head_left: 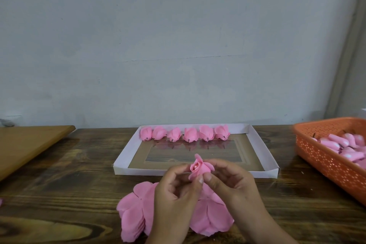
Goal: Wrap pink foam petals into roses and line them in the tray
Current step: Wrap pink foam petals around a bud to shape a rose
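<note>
A half-wrapped pink foam rose (199, 167) is held up above the table between both hands. My left hand (176, 190) pinches its lower left side with thumb and fingers. My right hand (231, 182) pinches its base from the right, thumb in front. Under the hands lies a stack of flat pink foam petals (134, 214) on the wooden table. Beyond them stands a shallow white cardboard tray (126, 160), with several finished pink roses (185, 133) lined along its far edge.
An orange perforated plastic basket (324, 158) holding several pink buds sits at the right. A lighter wooden board (25, 146) lies at the left. A grey wall rises just behind the table.
</note>
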Available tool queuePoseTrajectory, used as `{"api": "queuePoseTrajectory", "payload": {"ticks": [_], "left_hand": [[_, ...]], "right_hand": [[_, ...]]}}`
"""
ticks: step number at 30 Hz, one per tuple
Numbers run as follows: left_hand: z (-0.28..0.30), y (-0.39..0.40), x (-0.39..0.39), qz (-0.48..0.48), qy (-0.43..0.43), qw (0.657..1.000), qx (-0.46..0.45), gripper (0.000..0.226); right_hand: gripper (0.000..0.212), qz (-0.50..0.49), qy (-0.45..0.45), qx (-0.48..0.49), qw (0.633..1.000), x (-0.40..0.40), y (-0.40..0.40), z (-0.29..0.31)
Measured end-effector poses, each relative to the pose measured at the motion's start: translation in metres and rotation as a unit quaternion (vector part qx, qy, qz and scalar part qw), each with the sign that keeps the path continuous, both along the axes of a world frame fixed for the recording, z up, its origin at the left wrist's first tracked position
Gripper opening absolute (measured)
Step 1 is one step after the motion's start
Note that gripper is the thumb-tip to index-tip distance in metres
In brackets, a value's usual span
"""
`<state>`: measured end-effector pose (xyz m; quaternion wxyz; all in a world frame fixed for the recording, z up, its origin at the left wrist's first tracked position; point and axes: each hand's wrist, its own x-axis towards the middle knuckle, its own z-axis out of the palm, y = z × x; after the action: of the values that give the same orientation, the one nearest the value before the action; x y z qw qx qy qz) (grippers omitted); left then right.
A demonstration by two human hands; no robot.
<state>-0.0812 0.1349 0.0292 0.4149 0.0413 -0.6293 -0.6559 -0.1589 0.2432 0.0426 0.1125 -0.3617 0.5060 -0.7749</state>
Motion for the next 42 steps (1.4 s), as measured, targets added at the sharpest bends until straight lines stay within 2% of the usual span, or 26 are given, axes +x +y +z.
{"api": "queuePoseTrajectory", "payload": {"ticks": [7,12,15,17,20,24,35,42], "left_hand": [[0.003,0.001,0.001,0.0,-0.003,1.0,0.008,0.017],[0.008,-0.004,0.005,-0.054,-0.03,0.998,0.006,0.031],[0.008,-0.011,0.007,-0.073,-0.046,0.996,-0.002,0.026],[0.008,-0.014,0.007,-0.073,-0.058,0.995,-0.033,0.032],[0.01,-0.014,0.008,-0.092,-0.071,0.991,-0.069,0.032],[0.009,-0.013,0.008,-0.122,-0.088,0.983,-0.103,0.033],[0.007,-0.015,0.005,-0.091,-0.054,0.988,-0.115,0.04],[0.007,-0.017,0.006,-0.09,-0.069,0.983,-0.142,0.037]], "right_hand": [[0.024,0.054,-0.058,0.002,0.997,-0.004,0.001,-0.003],[0.03,0.08,-0.124,0.007,0.989,-0.012,0.001,-0.006],[0.026,0.137,-0.167,0.01,0.976,-0.017,0.006,-0.004],[0.034,0.183,-0.189,0.014,0.965,-0.02,0.011,-0.004],[0.041,0.221,-0.19,0.034,0.956,-0.022,0.015,-0.002],[0.033,0.261,-0.21,0.041,0.941,-0.027,0.02,0.0],[0.032,0.285,-0.233,0.045,0.929,-0.03,0.021,-0.003],[0.047,0.314,-0.219,0.055,0.922,-0.03,0.023,-0.001]]}}
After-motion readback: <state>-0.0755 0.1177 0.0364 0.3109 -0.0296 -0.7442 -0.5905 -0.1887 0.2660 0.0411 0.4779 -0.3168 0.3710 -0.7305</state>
